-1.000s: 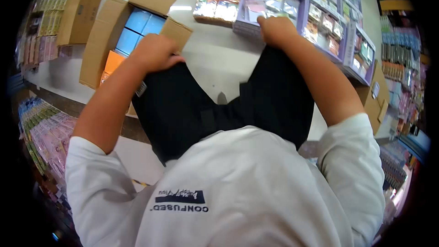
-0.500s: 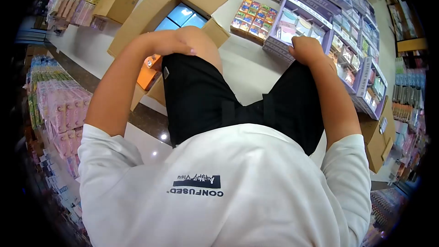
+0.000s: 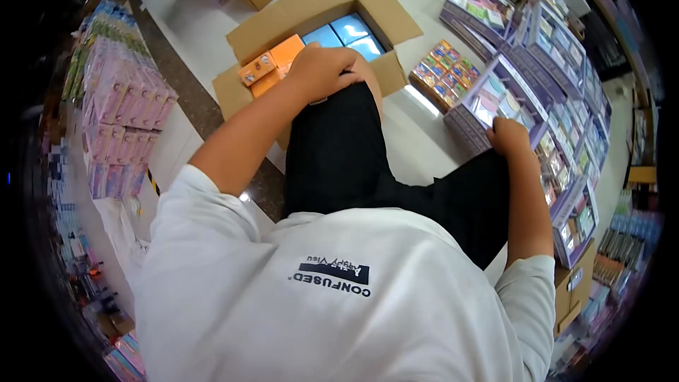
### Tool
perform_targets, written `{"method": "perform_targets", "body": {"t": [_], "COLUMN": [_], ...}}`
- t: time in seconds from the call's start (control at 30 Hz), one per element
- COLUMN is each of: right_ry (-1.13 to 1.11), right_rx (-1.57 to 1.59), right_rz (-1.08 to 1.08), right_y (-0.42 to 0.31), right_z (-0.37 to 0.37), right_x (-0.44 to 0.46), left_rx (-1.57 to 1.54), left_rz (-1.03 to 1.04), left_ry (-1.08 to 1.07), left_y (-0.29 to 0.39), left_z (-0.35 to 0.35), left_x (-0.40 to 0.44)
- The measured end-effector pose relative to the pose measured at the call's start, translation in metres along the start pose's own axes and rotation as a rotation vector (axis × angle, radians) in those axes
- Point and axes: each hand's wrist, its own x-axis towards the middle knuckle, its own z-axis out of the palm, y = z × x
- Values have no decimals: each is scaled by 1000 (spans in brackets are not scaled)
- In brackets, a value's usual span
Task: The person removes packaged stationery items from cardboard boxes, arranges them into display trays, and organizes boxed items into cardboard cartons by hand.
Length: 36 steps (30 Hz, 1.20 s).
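Pale, shiny floor (image 3: 414,155) lay under goods on the left, right and far sides of the seated or crouching person. The left hand (image 3: 322,71) rested at the left knee, its fingers bent near the hem of the black shorts (image 3: 332,155); I could not tell whether they pinched the cloth. The right hand (image 3: 509,136) was at the right knee, loosely curled, and its fingertips were too small to judge. No goods could be seen in either hand.

Just beyond the left hand stood the open box (image 3: 279,18), its flaps spread outward. Orange packs (image 3: 286,51) lay inside at its left, and blue packs (image 3: 350,28) at its right. Nearest to the right hand was a purple tray (image 3: 470,124) with small packets inside, and a block of colourful packs (image 3: 445,74) stood between this tray and the box. Pink packs (image 3: 124,117) were piled on the left.

In my judgement, it was a moment of rest between handlings. Taking any pack would have called for lifting a hand from the knee and opening its fingers.
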Motion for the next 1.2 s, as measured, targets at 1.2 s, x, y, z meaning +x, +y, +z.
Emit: {"method": "perform_targets", "body": {"t": [1.2], "right_ry": [147], "right_rx": [642], "right_rz": [-147], "right_y": [-74], "right_z": [-52], "right_x": [-55], "left_rx": [-108], "left_rz": [-476], "left_ry": [-65], "left_y": [-186], "left_z": [145], "left_x": [-58]}}
